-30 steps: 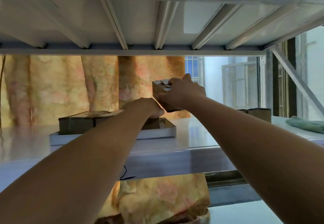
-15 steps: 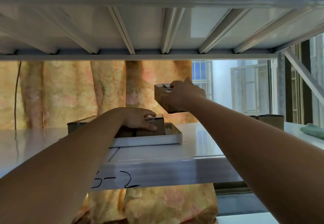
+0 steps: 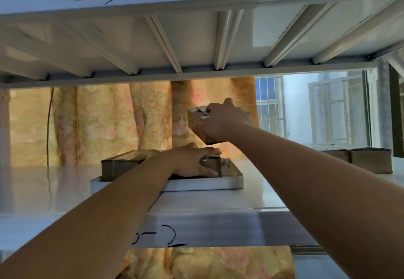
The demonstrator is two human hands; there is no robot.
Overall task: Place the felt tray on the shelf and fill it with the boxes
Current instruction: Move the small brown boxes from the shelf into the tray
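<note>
On the shelf [image 3: 218,204] sits the felt tray [image 3: 196,184]; the left hand [image 3: 192,160] presses flat on a box [image 3: 212,163] inside, while the right hand [image 3: 225,121] grips another box [image 3: 196,121] above.

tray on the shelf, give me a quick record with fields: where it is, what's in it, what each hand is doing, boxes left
tray: flat on the white shelf
contents: boxes in tray, a gap at its right end
left hand: resting on a box in the tray
right hand: holds a raised box above the tray's right end
boxes left: spare boxes far right on the shelf
</note>
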